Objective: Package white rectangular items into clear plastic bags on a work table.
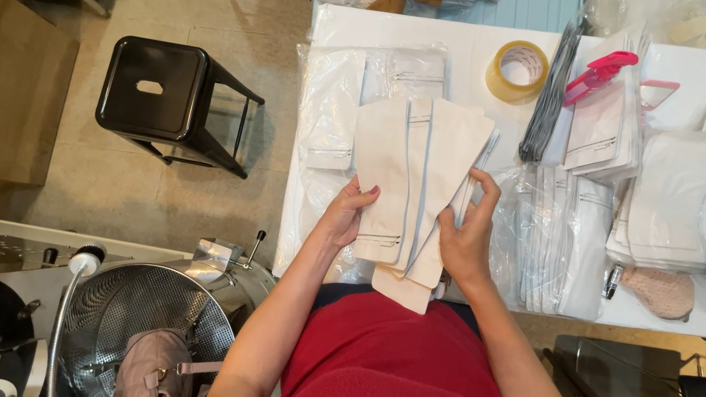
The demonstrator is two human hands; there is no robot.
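Note:
Both hands hold a fanned stack of cream fabric pieces [413,180] over the near edge of a white table [452,49]. My left hand [349,212] grips the stack's lower left side. My right hand [466,235] grips its right side, with the fingers curled around the edge. The pieces are long and narrow with thin dark lines near their ends. Clear plastic bags [340,102] lie flat under and behind the stack.
A roll of tape [517,72] and a pink clip [599,72] lie at the table's back. Piles of bagged white pieces [702,202] fill the right side. A black stool [163,98] stands to the left. A metal perforated drum [150,318] and a bag sit at lower left.

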